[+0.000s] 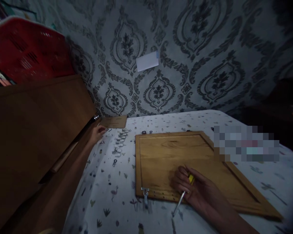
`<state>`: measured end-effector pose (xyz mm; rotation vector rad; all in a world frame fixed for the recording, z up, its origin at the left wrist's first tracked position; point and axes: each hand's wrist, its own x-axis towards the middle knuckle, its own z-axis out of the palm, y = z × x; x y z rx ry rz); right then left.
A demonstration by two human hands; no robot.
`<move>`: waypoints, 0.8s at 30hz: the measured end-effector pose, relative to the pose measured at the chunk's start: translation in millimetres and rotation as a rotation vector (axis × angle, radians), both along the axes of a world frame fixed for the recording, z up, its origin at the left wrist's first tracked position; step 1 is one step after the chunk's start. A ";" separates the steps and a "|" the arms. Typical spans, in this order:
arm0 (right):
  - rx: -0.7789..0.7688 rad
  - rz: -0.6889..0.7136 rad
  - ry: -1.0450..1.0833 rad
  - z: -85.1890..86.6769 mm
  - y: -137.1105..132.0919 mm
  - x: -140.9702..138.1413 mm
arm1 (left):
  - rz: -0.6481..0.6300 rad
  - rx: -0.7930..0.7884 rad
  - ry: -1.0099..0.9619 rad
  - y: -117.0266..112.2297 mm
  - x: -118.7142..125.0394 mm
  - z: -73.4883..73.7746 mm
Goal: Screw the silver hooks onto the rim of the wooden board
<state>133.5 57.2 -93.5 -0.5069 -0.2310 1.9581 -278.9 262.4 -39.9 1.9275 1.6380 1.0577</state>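
Note:
My right hand (190, 183) is closed round the yellow handle of a screwdriver (178, 204), its metal shaft pointing down past the near edge of a framed wooden board (171, 159). Dark holes run along that edge, and a metal hook-like fitting (145, 195) sits at its near left corner. Far to the left, my left hand (97, 134) reaches to the table with its fingertips pinched together; what they hold, if anything, is too small to name. Beside it lies a row of silver metal fittings (119, 143), with a small dark one (114, 162) nearer me.
A patterned white cloth (122, 201) covers the table. A flat piece of cardboard (116, 122) lies against the wall. Brown wooden furniture (39, 123) bounds the left side, topped by a red plastic basket (34, 48). A blurred-out patch (246, 144) covers something at right.

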 end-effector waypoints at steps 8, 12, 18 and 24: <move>0.287 -0.108 -0.508 39.0 -15.6 -7.3 | -0.307 -0.181 -0.338 -99.7 93.9 10.0; 0.344 -0.153 -0.694 59.8 -34.3 -8.8 | -0.492 -0.340 -0.353 -151.5 140.8 23.7; 0.898 -0.129 -1.384 65.4 -60.4 -10.2 | -0.703 -0.473 -0.254 -174.8 182.4 28.9; 0.979 -0.014 -1.551 39.1 -71.9 -13.8 | -0.852 -0.573 -0.144 -170.9 198.5 8.1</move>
